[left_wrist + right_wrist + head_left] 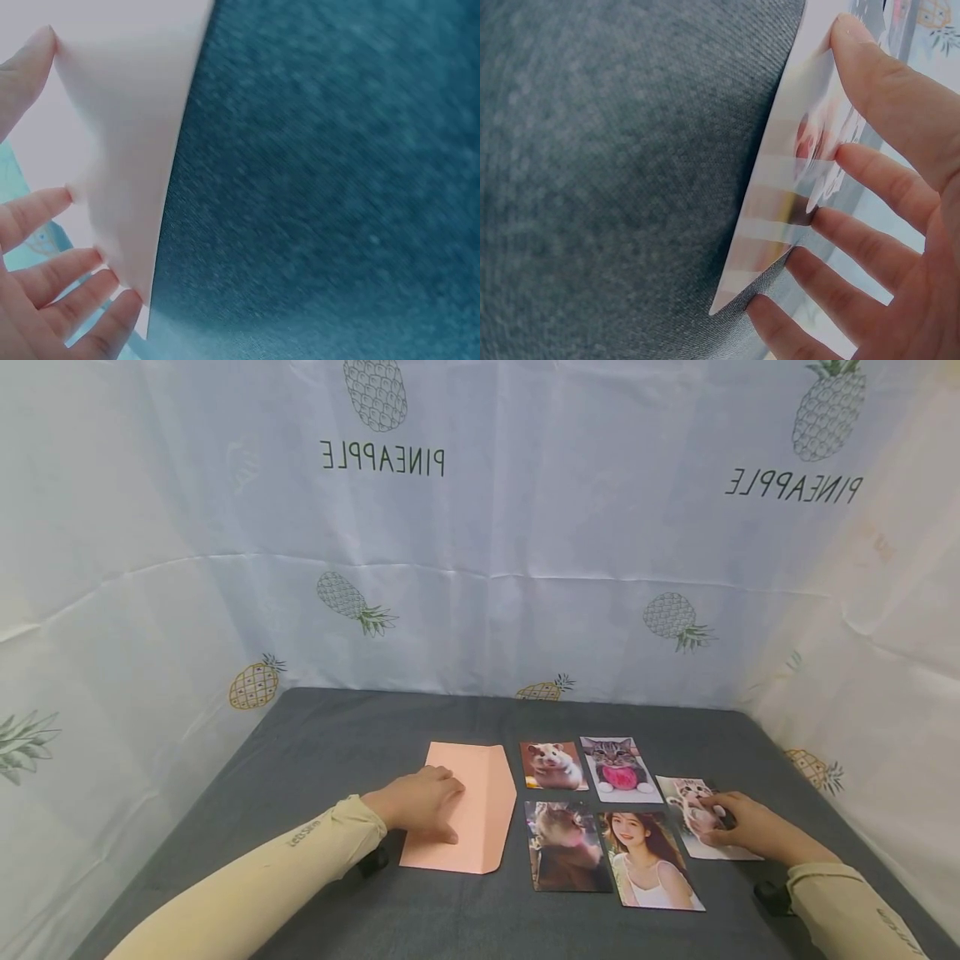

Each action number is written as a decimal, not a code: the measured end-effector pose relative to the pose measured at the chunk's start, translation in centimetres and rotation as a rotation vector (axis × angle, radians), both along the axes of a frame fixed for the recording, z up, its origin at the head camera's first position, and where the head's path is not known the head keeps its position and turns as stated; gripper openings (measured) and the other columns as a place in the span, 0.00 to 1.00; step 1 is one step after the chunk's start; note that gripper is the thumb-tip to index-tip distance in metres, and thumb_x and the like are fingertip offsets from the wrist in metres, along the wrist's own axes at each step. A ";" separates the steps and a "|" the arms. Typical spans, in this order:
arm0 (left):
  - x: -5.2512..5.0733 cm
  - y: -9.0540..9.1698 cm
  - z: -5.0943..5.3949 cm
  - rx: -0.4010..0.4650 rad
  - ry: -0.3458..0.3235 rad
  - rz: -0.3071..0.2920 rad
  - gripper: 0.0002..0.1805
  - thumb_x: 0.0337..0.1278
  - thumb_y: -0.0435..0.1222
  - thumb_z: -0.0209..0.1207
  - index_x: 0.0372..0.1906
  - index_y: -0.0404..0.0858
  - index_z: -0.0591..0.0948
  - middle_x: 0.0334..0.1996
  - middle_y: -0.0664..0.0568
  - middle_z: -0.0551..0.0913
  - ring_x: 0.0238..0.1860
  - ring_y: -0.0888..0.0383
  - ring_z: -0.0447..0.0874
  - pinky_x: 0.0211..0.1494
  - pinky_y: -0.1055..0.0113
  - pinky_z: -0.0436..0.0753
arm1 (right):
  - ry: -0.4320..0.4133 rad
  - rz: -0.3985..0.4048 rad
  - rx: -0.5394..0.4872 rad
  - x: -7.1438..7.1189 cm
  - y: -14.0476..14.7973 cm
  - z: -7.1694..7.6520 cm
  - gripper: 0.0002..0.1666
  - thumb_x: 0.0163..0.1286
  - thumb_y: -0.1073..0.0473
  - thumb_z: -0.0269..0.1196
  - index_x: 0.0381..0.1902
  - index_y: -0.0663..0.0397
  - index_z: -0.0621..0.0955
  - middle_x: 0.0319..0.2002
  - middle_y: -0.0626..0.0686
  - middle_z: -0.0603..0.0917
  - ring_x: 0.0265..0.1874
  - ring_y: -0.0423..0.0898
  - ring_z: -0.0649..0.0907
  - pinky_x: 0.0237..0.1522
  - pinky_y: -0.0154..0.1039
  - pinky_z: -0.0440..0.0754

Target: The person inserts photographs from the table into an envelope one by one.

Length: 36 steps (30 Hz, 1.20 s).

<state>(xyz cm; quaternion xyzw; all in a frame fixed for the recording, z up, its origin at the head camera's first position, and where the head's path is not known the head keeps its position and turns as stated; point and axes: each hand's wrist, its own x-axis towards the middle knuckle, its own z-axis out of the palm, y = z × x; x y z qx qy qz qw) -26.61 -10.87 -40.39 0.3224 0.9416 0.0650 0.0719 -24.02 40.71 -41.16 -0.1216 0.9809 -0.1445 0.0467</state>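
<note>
A pink envelope point(480, 802) with its flap unfolded to the right lies on the dark cloth. My left hand point(422, 802) rests on its left part, fingers spread, fingertips touching the paper point(127, 135) in the left wrist view. At the right, my right hand point(757, 831) touches a glossy kitten picture point(686, 814) with spread fingertips; the card point(772, 187) lies flat under them in the right wrist view. Between the hands lie a hamster picture point(553, 766), a cat picture with a pink heart point(618, 768), a dark blurry picture point(566, 852) and a portrait of a person point(651, 864).
The table has a dark grey cloth point(345, 735). Behind it and at both sides hangs a white curtain point(487, 527) printed with pineapples. The four other pictures stand in two rows between the envelope and the kitten picture.
</note>
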 end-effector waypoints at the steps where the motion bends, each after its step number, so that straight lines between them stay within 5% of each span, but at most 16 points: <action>1: 0.0 0.1 0.0 -0.002 0.003 -0.001 0.38 0.44 0.56 0.69 0.59 0.40 0.77 0.59 0.45 0.74 0.61 0.48 0.71 0.58 0.53 0.76 | 0.000 -0.003 0.000 0.0 0.0 0.0 0.36 0.52 0.52 0.74 0.54 0.68 0.76 0.49 0.75 0.75 0.49 0.72 0.75 0.47 0.67 0.73; 36: 0.0 0.9 0.0 -0.022 0.014 0.053 0.38 0.41 0.57 0.70 0.58 0.42 0.77 0.56 0.48 0.76 0.57 0.51 0.72 0.54 0.54 0.78 | -0.018 -0.004 0.013 -0.2 -0.4 0.6 0.37 0.51 0.53 0.75 0.51 0.73 0.76 0.45 0.73 0.77 0.46 0.70 0.76 0.46 0.64 0.74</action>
